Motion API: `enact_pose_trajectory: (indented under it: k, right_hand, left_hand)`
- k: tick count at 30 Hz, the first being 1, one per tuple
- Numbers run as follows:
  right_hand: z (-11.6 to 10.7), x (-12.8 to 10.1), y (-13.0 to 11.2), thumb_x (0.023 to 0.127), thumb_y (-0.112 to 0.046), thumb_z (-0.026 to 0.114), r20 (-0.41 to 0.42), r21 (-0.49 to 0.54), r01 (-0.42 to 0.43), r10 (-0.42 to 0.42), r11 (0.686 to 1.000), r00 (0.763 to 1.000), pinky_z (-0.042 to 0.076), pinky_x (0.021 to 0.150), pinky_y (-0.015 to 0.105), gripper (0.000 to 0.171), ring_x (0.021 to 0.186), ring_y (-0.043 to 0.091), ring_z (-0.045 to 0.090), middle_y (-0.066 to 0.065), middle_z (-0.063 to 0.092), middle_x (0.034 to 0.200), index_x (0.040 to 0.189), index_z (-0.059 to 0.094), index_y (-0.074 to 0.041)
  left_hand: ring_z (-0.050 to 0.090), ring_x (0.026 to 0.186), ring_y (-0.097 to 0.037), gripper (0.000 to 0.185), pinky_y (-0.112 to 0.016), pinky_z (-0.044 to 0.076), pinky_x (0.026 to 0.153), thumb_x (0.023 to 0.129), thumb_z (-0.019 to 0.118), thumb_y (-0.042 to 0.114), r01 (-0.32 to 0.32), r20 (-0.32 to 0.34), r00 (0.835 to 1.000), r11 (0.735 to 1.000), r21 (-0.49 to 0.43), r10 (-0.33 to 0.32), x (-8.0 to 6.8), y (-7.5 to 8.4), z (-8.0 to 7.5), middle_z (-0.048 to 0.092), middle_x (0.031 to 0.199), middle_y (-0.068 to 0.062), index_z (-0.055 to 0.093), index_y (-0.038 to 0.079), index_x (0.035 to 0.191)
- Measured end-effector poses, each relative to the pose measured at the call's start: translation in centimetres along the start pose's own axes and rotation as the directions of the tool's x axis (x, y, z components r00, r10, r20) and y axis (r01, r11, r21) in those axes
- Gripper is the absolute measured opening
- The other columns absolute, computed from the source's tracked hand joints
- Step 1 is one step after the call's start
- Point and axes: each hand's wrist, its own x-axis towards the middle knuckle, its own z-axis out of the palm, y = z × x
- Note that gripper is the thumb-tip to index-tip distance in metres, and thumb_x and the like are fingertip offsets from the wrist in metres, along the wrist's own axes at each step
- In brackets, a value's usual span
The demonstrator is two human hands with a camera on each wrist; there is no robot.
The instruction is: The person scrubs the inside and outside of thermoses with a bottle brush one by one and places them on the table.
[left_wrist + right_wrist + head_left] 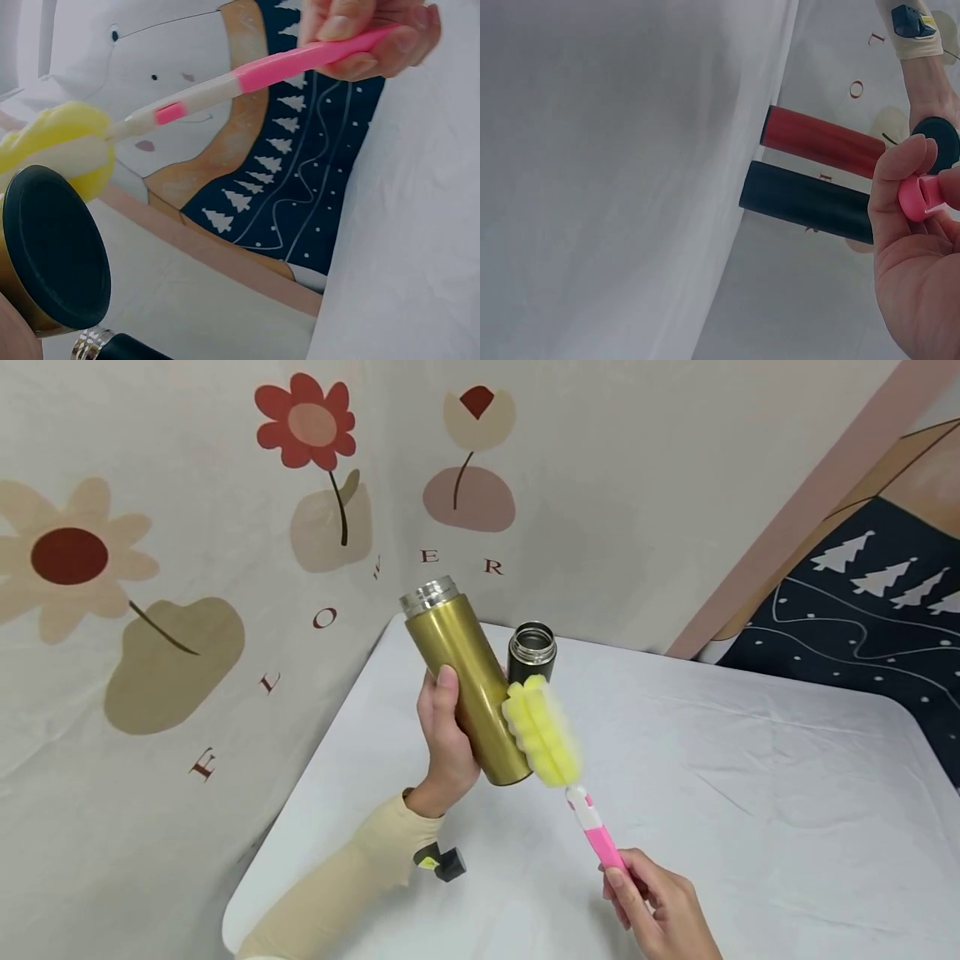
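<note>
Tilted to the left above the table, a gold thermos bottle (468, 668) with a bare steel mouth is gripped round its side by my left hand (450, 735). My right hand (660, 902) holds the pink handle of a bottle brush (542, 731). Its yellow sponge head points up and overlaps the bottle's lower right side in the head view. The left wrist view shows the bottle's dark base (56, 247) near the sponge. In the right wrist view the handle's pink end (919, 199) sticks out of the curled fingers.
A black thermos bottle (532, 647), lidless, stands on the white-covered table (750, 810) behind the gold one. Beside it stands a red bottle (821, 139), hidden in the head view. Flower-printed cloth (600, 485) hangs behind the table.
</note>
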Motion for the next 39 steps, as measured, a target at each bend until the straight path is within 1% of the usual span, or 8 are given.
enact_pose_trajectory:
  k: [3, 7, 13, 17, 21, 25, 32, 39]
  right_hand:
    - [0.3, 0.2, -0.2, 0.098, 0.018, 0.066, -0.007, 0.008, -0.016, 0.016, 1.0, 1.0, 0.043, 0.046, 0.015, 0.04, 0.053, -0.001, 0.052, -0.008, 0.062, 0.075, 0.107, 0.065, -0.021]
    - [0.6, 0.9, 0.0, 0.095, 0.023, 0.065, -0.025, 0.027, 0.041, -0.041, 0.999, 0.999, 0.042, 0.045, 0.014, 0.04, 0.053, 0.0, 0.052, -0.007, 0.062, 0.077, 0.107, 0.066, -0.015]
    - [0.8, 2.9, -0.8, 0.094, 0.023, 0.065, -0.052, 0.027, 0.103, -0.101, 0.994, 0.994, 0.041, 0.045, 0.012, 0.038, 0.055, -0.002, 0.053, -0.007, 0.061, 0.074, 0.1, 0.065, -0.015]
    - [0.9, 3.9, -1.6, 0.097, 0.02, 0.066, -0.066, 0.039, 0.088, -0.085, 0.995, 0.994, 0.043, 0.045, 0.014, 0.034, 0.055, 0.001, 0.053, -0.008, 0.061, 0.074, 0.1, 0.066, -0.014]
    - [1.2, 3.9, -1.8, 0.097, 0.02, 0.065, -0.059, 0.058, 0.097, -0.093, 0.994, 0.994, 0.045, 0.046, 0.015, 0.032, 0.055, 0.002, 0.054, -0.005, 0.062, 0.077, 0.102, 0.066, -0.012]
    - [1.3, 3.1, -1.5, 0.095, 0.022, 0.066, -0.046, 0.037, 0.117, -0.116, 0.992, 0.992, 0.045, 0.046, 0.014, 0.036, 0.056, -0.001, 0.053, -0.006, 0.062, 0.078, 0.102, 0.065, -0.013]
    - [1.0, 0.4, -0.8, 0.093, 0.022, 0.069, -0.026, -0.007, 0.058, -0.058, 0.998, 0.998, 0.042, 0.046, 0.012, 0.043, 0.055, -0.007, 0.049, -0.012, 0.059, 0.076, 0.105, 0.065, -0.019]
    - [0.6, -1.4, -1.2, 0.093, 0.017, 0.072, -0.055, -0.085, -0.035, 0.031, 0.996, 0.998, 0.04, 0.045, 0.012, 0.038, 0.054, -0.008, 0.047, -0.015, 0.057, 0.072, 0.098, 0.066, -0.02]
  left_hand:
    - [0.065, 0.09, -0.022, 0.056, -0.033, 0.059, 0.078, 0.108, 0.042, 0.039, -0.027, 0.033, 0.999, 0.998, 0.06, 0.025, -0.5, -0.2, 0.2, 0.06, 0.111, -0.01, 0.045, 0.005, 0.153]
    - [0.06, 0.107, -0.023, 0.075, -0.034, 0.054, 0.092, 0.111, 0.043, 0.04, -0.047, 0.067, 0.997, 0.993, 0.11, 0.039, -1.4, -0.9, 0.7, 0.055, 0.131, -0.008, 0.015, 0.009, 0.172]
    - [0.06, 0.105, -0.023, 0.088, -0.033, 0.055, 0.09, 0.1, 0.065, 0.071, 0.016, 0.125, 0.991, 0.986, 0.165, -0.037, -3.4, -1.5, 1.0, 0.054, 0.124, -0.007, 0.032, 0.004, 0.147]
    - [0.061, 0.105, -0.024, 0.084, -0.035, 0.056, 0.09, 0.097, 0.071, 0.068, 0.06, 0.15, 0.985, 0.989, 0.133, -0.08, -3.8, -1.6, 1.1, 0.056, 0.124, -0.008, 0.034, 0.01, 0.146]
    - [0.061, 0.104, -0.023, 0.079, -0.033, 0.056, 0.089, 0.103, 0.069, 0.06, 0.051, 0.151, 0.986, 0.992, 0.118, -0.069, -3.3, -1.4, 1.0, 0.057, 0.124, -0.007, 0.036, 0.006, 0.151]
    - [0.061, 0.105, -0.023, 0.084, -0.034, 0.056, 0.091, 0.106, 0.066, 0.054, -0.02, 0.125, 0.992, 0.995, 0.094, 0.009, -2.1, -0.8, 0.7, 0.058, 0.127, -0.011, 0.031, 0.003, 0.163]
    - [0.068, 0.094, -0.025, 0.058, -0.034, 0.061, 0.08, 0.107, 0.064, 0.051, -0.084, 0.078, 0.993, 0.996, -0.004, 0.084, -0.2, 0.3, 0.1, 0.063, 0.111, -0.012, 0.051, 0.005, 0.139]
    - [0.071, 0.09, -0.028, 0.048, -0.038, 0.063, 0.078, 0.106, 0.049, 0.035, -0.092, 0.04, 0.995, 0.992, -0.089, 0.096, 0.7, 0.3, -0.1, 0.064, 0.118, -0.017, 0.048, 0.005, 0.143]
